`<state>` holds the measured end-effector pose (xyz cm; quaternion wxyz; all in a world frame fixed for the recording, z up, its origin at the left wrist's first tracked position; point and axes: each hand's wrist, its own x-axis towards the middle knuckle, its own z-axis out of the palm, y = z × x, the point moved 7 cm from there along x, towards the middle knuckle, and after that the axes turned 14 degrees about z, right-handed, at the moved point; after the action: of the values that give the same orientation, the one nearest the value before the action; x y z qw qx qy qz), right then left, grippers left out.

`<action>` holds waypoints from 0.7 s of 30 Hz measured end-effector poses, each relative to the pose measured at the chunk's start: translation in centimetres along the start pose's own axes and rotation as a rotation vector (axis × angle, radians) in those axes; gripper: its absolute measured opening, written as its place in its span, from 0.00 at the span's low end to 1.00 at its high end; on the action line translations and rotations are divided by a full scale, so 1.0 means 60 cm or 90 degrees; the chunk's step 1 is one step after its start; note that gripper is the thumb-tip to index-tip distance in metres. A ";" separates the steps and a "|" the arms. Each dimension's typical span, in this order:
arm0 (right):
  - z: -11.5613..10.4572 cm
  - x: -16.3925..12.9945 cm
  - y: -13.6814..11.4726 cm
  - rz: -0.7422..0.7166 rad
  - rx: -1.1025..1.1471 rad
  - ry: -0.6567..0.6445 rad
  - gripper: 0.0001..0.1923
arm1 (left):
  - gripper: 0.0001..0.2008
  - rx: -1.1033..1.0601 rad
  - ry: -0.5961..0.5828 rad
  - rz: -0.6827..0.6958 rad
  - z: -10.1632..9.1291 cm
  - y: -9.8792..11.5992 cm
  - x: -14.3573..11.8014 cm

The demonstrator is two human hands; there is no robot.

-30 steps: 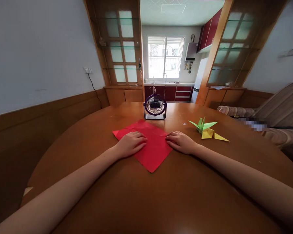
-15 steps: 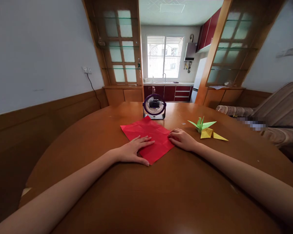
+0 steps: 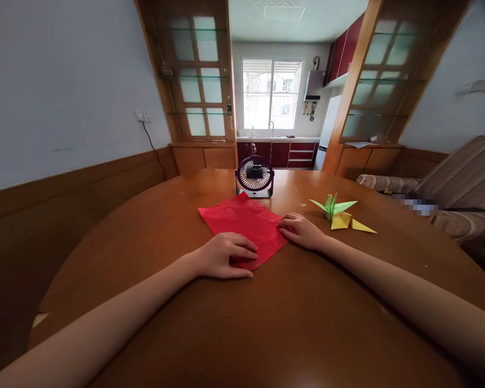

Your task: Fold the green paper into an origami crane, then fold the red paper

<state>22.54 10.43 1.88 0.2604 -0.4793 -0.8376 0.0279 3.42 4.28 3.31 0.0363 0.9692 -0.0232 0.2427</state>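
Left hand (image 3: 222, 256) lay palm down on the near corner of the creased red square paper sheet (image 3: 244, 226), fingers curled a bit and pressing that corner flat against the round brown wooden table (image 3: 153, 237). Not really gripping anything, just resting on top, thumb tucked along the near edge. Right hand (image 3: 301, 230) sat at the sheet's right corner, fingers bent loosely, fingertips touching the paper's edge. Couldn't tell if that corner was pinched or only pushed down.

Red sheet was turned like a diamond, flat on the table in the middle, between both hands, far corner almost reaching the small purple desk fan (image 3: 254, 177). Fan stood upright just beyond the paper, grille facing this way.

Off to the right of the right hand, well clear of the sheet: a green folded paper crane (image 3: 332, 206) and, just beside it on the near side, a yellow folded paper crane (image 3: 350, 222), apparently touching each other. Striped brown sofa (image 3: 461, 188) further right past the table edge. Far back, a kitchen with a bright window (image 3: 271, 94) and dark red cabinets (image 3: 281, 153), framed by wooden glass-panel shelves on both sides.
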 end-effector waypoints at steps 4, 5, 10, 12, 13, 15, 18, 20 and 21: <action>0.001 -0.001 0.000 -0.003 0.000 0.001 0.11 | 0.09 0.058 0.013 0.041 0.000 0.012 0.006; 0.001 -0.001 0.000 -0.004 0.002 0.000 0.11 | 0.09 0.066 0.023 0.028 -0.001 0.010 0.005; -0.001 -0.001 0.001 0.007 0.035 -0.012 0.14 | 0.08 0.083 0.146 -0.183 -0.024 -0.036 -0.021; -0.004 -0.002 0.001 0.009 0.056 -0.016 0.18 | 0.09 0.079 0.203 -0.272 -0.034 -0.055 -0.037; -0.006 -0.002 0.000 0.007 0.073 -0.019 0.19 | 0.09 0.071 0.227 -0.303 -0.037 -0.063 -0.043; -0.011 -0.005 -0.003 -0.005 0.129 -0.033 0.21 | 0.11 0.046 0.274 -0.345 -0.042 -0.076 -0.053; -0.015 -0.009 -0.006 -0.007 0.254 -0.085 0.19 | 0.13 -0.007 0.345 -0.395 -0.047 -0.091 -0.065; -0.015 -0.010 -0.003 0.017 0.323 -0.122 0.18 | 0.15 -0.051 0.403 -0.417 -0.048 -0.099 -0.071; -0.014 -0.010 0.000 0.035 0.346 -0.133 0.19 | 0.15 -0.082 0.431 -0.423 -0.048 -0.103 -0.074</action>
<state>23.17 9.79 2.35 0.2909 -0.4088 -0.8084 0.3079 -1.45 10.80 3.39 0.1771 0.7865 0.2863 0.5178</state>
